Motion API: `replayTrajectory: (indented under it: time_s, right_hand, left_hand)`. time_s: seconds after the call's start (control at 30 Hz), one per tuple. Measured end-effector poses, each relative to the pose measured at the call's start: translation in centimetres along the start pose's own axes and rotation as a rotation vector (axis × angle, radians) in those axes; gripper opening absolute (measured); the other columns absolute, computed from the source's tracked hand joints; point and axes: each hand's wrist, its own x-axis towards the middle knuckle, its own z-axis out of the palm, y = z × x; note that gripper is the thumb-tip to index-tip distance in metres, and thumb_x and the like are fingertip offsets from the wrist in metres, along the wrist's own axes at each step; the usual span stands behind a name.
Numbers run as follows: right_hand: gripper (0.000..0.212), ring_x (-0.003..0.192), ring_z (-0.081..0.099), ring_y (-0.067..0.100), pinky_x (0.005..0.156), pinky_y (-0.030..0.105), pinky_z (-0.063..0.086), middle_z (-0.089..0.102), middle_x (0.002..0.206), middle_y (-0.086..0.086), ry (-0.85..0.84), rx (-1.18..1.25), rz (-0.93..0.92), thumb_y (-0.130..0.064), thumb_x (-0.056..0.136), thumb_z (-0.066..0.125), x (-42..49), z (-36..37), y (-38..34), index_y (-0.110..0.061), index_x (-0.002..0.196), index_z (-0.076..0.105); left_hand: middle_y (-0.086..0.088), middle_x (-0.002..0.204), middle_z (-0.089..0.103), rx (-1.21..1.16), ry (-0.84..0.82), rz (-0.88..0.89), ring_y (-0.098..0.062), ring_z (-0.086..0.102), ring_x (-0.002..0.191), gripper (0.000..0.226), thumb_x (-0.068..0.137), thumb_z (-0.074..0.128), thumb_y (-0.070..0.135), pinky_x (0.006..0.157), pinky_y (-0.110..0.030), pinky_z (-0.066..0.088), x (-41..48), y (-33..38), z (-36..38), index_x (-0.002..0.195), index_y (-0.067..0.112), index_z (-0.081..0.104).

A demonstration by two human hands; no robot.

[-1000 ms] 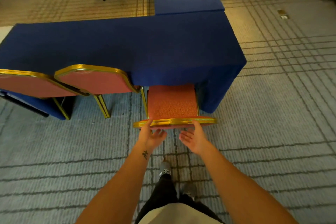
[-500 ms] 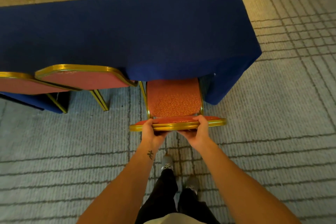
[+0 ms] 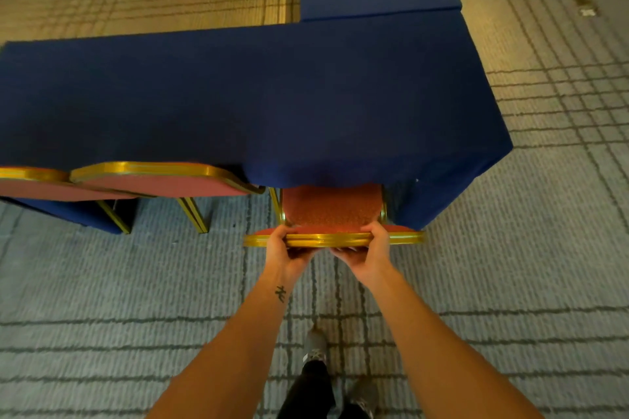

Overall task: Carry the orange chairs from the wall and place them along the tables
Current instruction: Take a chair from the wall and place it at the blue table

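Comparing with a second ago, both grips are seen to have closed. The left grip (image 3: 284, 248) and the right grip (image 3: 369, 253), then spread and just clear of the backrest, are now wrapped round the gold top rail (image 3: 405, 238) of the orange chair (image 3: 332, 211), set near each other about the rail's middle. The chair has also been pushed farther in. More of its seat lay bare before, and now the hem of the blue-draped counter (image 3: 272, 95) hangs over the seat's front edge. The chair is thus held at the right end of the counter's near side, just beside a second chair (image 3: 163, 180), with a third chair (image 3: 30, 182) at the left edge of the view, both already tucked in. Its legs are hidden beneath the backrest, so it cannot be told whether they rest on the carpet (image 3: 102, 282). This chair's placing is judged to be almost done, with only a small squaring against its neighbour and a release left. Care is advised that the cloth is not dragged by the seat. The wall is out of view, so the number of chairs left to fetch cannot be judged.
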Motion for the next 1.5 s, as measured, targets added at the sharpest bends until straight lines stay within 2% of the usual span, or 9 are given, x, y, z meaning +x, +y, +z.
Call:
replayTrajectory:
  time_s: [0.2,0.3,0.4,0.6,0.83,1.0,1.23,1.4,1.5]
  right_hand:
    - [0.026,0.115,0.062,0.043,0.093,0.062,0.052,0.067,0.114,0.022,-0.009,0.003,-0.029,-0.02,0.083,0.057,4.8,3.7,-4.7,-0.008,0.106,0.062]
    - [0.018,0.112,0.063,0.044,0.094,0.062,0.052,0.066,0.109,0.022,-0.009,-0.008,-0.041,-0.02,0.084,0.056,7.0,4.9,-6.5,-0.006,0.096,0.06]
    - [0.014,0.104,0.062,0.042,0.097,0.062,0.05,0.064,0.101,0.02,-0.028,-0.021,-0.026,-0.018,0.084,0.054,8.3,7.2,-7.7,-0.005,0.085,0.058]
    - [0.019,0.103,0.062,0.041,0.097,0.06,0.051,0.064,0.101,0.019,-0.038,-0.024,-0.014,-0.017,0.083,0.054,10.8,10.5,-9.0,-0.003,0.093,0.062]
    - [0.021,0.107,0.066,0.043,0.091,0.061,0.054,0.069,0.101,0.021,0.011,0.001,-0.003,-0.018,0.077,0.058,12.8,11.6,-10.0,-0.004,0.092,0.062]
    - [0.021,0.103,0.067,0.042,0.089,0.06,0.055,0.069,0.102,0.021,0.015,0.0,-0.021,-0.021,0.079,0.058,12.4,11.9,-9.8,-0.006,0.092,0.062]
    - [0.049,0.107,0.068,0.038,0.098,0.055,0.052,0.067,0.119,0.02,-0.057,-0.038,0.031,-0.047,0.09,0.067,10.7,9.7,-9.2,-0.01,0.12,0.063]
    - [0.052,0.109,0.062,0.022,0.091,0.04,0.048,0.065,0.111,0.004,-0.18,-0.352,0.149,-0.057,0.091,0.06,6.9,10.9,-5.3,-0.021,0.129,0.062]
    - [0.052,0.13,0.054,0.021,0.104,0.042,0.043,0.059,0.137,0.0,-0.305,-0.482,0.192,-0.052,0.099,0.051,5.1,13.2,-4.6,-0.019,0.139,0.056]
  left_hand:
    - [-0.028,0.125,0.062,0.004,-0.04,0.028,-0.049,0.057,0.119,0.018,0.091,0.046,0.01,0.095,-0.074,0.045,4.3,2.8,5.5,0.102,0.002,0.058]
    - [-0.03,0.129,0.062,0.011,-0.03,0.04,-0.051,0.059,0.116,0.041,0.076,0.052,0.007,0.09,-0.073,0.049,6.3,3.8,7.5,0.117,0.001,0.057]
    - [-0.031,0.126,0.059,0.029,-0.032,0.048,-0.051,0.058,0.115,0.026,0.086,0.044,0.01,0.08,-0.072,0.052,8.0,5.7,9.3,0.108,0.002,0.055]
    - [-0.027,0.122,0.06,0.046,-0.065,0.059,-0.051,0.056,0.121,0.021,0.089,0.043,0.011,0.099,-0.073,0.044,10.5,8.4,11.4,0.103,0.002,0.056]
    - [-0.023,0.115,0.059,0.042,-0.055,0.05,-0.047,0.057,0.124,0.012,0.095,0.045,0.016,0.097,-0.07,0.047,12.5,9.1,12.4,0.09,0.008,0.053]
    - [-0.024,0.116,0.063,0.053,-0.063,0.036,-0.045,0.061,0.118,0.013,0.095,0.048,0.018,0.098,-0.068,0.049,12.3,9.1,12.5,0.095,0.007,0.055]
    - [-0.021,0.125,0.063,0.088,-0.073,-0.014,-0.038,0.062,0.118,0.049,0.095,0.061,0.052,0.104,-0.057,0.048,9.8,8.0,10.9,0.121,0.01,0.06]
    - [-0.014,0.106,0.064,0.076,0.018,0.055,-0.03,0.064,0.1,0.034,0.097,0.054,0.051,0.088,-0.043,0.049,7.0,6.5,9.6,0.107,0.019,0.06]
    - [-0.013,0.108,0.065,0.006,0.031,0.141,-0.028,0.066,0.097,0.034,0.098,0.054,0.044,0.086,-0.04,0.051,4.7,7.1,9.9,0.119,0.017,0.059]
